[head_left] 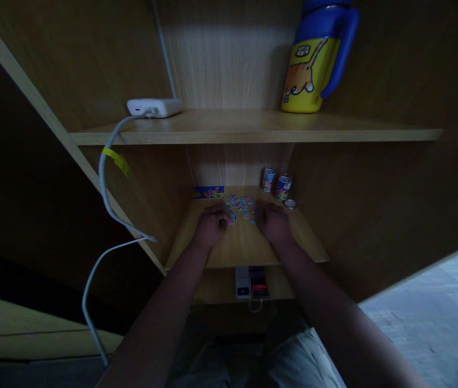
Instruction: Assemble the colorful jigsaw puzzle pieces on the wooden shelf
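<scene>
Small colourful pieces, which look like jigsaw puzzle pieces [241,205], lie scattered on the lower wooden shelf board [243,245]. At their left edge rests my left hand [211,225], its fingers curled inward. My right hand [275,222] is on the opposite side, also with bent fingers, close to the nearest pieces. Dim light hides the fingertips, so anything pinched in either hand is too small to make out. Behind my left hand lies a blue printed picture strip [208,192]. Two small printed tins [268,179] stand at the back right, beside a round metal lid [290,204].
On the upper shelf [232,126] stand a blue and yellow mug-like bottle [313,59] and a white box-shaped device [156,107]. Its white cable [103,183] hangs down at the left. Below the lower board are a power bank [243,283] and a phone-like dark object [258,281].
</scene>
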